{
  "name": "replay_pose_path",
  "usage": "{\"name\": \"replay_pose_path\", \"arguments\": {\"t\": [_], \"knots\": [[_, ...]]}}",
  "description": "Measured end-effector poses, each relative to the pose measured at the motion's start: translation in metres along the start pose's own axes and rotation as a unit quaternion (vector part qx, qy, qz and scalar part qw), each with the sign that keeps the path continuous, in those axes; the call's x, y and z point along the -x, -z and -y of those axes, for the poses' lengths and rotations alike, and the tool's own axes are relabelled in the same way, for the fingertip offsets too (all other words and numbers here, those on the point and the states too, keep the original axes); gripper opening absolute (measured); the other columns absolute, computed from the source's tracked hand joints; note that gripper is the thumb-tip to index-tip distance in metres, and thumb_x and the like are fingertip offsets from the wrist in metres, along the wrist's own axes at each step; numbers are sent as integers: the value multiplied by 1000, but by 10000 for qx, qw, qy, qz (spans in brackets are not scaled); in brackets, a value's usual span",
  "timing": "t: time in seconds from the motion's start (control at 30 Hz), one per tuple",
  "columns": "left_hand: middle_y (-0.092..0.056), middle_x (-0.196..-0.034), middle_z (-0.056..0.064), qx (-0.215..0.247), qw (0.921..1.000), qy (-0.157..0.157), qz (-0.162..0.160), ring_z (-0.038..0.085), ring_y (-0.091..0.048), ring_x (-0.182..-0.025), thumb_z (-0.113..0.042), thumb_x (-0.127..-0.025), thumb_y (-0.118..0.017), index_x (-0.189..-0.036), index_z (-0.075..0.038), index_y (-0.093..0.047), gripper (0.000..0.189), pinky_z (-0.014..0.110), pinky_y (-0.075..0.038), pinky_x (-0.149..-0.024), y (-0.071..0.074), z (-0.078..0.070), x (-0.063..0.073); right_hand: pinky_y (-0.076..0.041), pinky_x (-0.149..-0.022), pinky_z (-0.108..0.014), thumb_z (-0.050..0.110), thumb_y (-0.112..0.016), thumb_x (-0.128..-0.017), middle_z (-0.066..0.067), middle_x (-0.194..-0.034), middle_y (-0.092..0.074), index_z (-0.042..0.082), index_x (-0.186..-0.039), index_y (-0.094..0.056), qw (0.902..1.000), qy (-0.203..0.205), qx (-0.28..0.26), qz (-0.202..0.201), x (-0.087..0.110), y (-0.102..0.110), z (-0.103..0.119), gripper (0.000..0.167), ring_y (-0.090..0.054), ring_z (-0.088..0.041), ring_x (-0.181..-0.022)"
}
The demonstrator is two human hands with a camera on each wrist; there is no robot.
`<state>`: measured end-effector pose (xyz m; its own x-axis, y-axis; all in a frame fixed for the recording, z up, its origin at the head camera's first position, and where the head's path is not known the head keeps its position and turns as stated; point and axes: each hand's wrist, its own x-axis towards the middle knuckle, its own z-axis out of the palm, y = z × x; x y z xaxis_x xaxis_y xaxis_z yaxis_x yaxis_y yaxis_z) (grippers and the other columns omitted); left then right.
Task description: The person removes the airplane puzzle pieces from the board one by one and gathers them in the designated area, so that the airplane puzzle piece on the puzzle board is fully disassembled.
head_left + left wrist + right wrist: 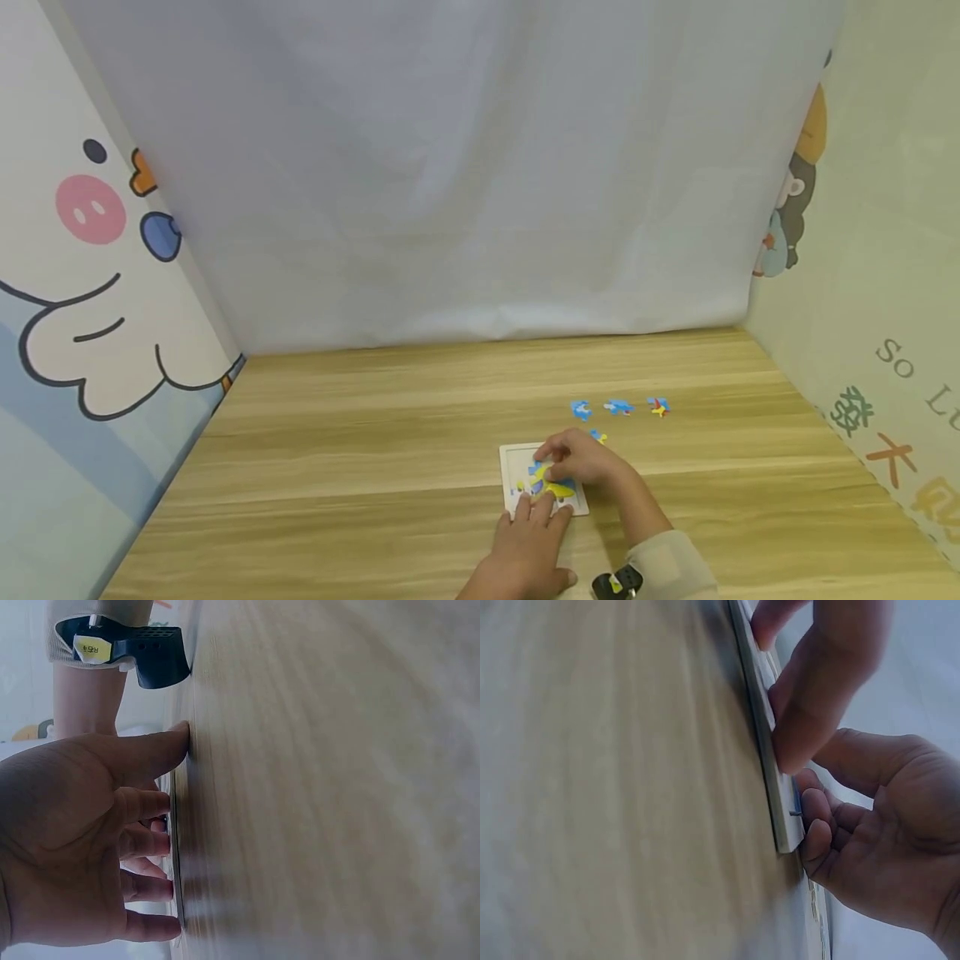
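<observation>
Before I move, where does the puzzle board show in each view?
Head: puzzle board low, right of centre, partly covered by left hand and right hand.
Left wrist: puzzle board, thin upright edge, left of centre.
Right wrist: puzzle board, edge slanting from the top to right of centre.
Shared landmark: wooden table, right of the board in left wrist, left in right wrist.

Wood-grain tabletop (337, 433), grey backdrop (450, 167); cartoon wall (45, 133) left, lettered wall (885, 250) right.

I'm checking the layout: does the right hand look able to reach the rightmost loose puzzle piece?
Probably yes: the rightmost loose puzzle piece lies on the table beyond the right hand, with nothing visibly blocking, though that hand is over the puzzle board.
</observation>
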<state>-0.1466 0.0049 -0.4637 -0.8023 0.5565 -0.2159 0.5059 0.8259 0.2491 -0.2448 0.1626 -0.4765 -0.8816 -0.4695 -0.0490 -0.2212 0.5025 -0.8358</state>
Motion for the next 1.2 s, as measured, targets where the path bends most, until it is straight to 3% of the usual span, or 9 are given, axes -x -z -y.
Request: {"name": "replay_pose_path", "arguments": {"t": [0.37, 0.8, 1.07, 1.2], "knots": [[-34, -143, 5, -104, 9998, 19, -177, 35, -30, -129, -48, -78, -70, -138, -19, -43, 73, 54, -36, -94, 0, 0, 0, -41, -58, -30, -4, -67, -76, -1, -70, -52, -1, -95, -69, 9999, -64, 36, -71, -1, -1, 2, 19, -46, -16, -66], [-35, -143, 3, -197, 9998, 24, -100, 35, -32, -128, -50, -77, -70, -137, -20, -44, 72, 54, -38, -92, 1, 0, -2, -43, -59, -30, -9, -64, -74, -3, -73, -52, 2, -89, -64, 9995, 77, -33, -307, 0, -4, 5, 19, -49, -17, -68], [-35, -142, 4, -150, 9998, -6, -157, 36, -32, -128, -48, -76, -71, -137, -19, -45, 72, 55, -38, -92, 3, 1, -2, -45, -62, -27, -11, -60, -76, -4, -76, -54, -1, -88, -62, 9975, 370, -504, -322, -1, -2, 10, 16, -51, -17, -70], [-36, -142, 4, -86, 9999, 6, -111, 36, -33, -128, -48, -76, -71, -137, -19, -45, 72, 55, -38, -92, 3, 1, -2, -45, -62, -28, -7, -61, -81, -5, -77, -54, -2, -92, -61, 9961, 269, -663, -518, 4, 2, 15, 12, -51, -17, -70]]}}
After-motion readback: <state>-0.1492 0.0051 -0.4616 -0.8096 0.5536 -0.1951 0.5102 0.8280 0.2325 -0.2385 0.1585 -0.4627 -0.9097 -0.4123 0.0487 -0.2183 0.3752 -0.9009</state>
